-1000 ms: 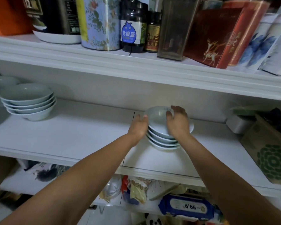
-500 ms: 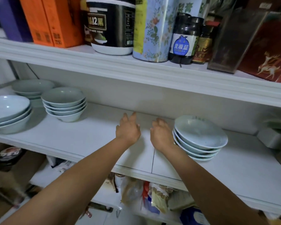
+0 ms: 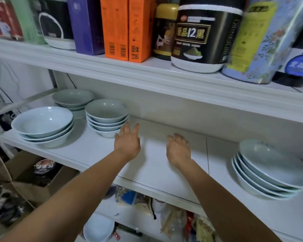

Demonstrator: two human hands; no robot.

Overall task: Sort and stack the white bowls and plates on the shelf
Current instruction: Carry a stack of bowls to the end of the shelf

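Note:
On the white middle shelf (image 3: 157, 165) stand several stacks of pale dishes. A stack of shallow plates (image 3: 268, 172) sits at the right. At the left are a stack of small bowls (image 3: 107, 117), a stack of large bowls (image 3: 44, 126) in front, and another bowl stack (image 3: 72, 99) behind. My left hand (image 3: 128, 140) hovers with fingers spread, its fingertips close to the small bowls. My right hand (image 3: 177, 147) floats over the bare shelf with fingers loosely bent. Neither hand holds anything.
The upper shelf (image 3: 147, 70) carries orange boxes (image 3: 126, 28), a purple box (image 3: 86, 25), tins and jars right above my hands. Below, a lower shelf holds bags (image 3: 173, 222) and more bowls (image 3: 98, 229). A cardboard box (image 3: 33, 177) stands at the lower left.
Both hands let go of the plate stack at the right and moved left across the shelf toward the small bowls. My view swung left as well.

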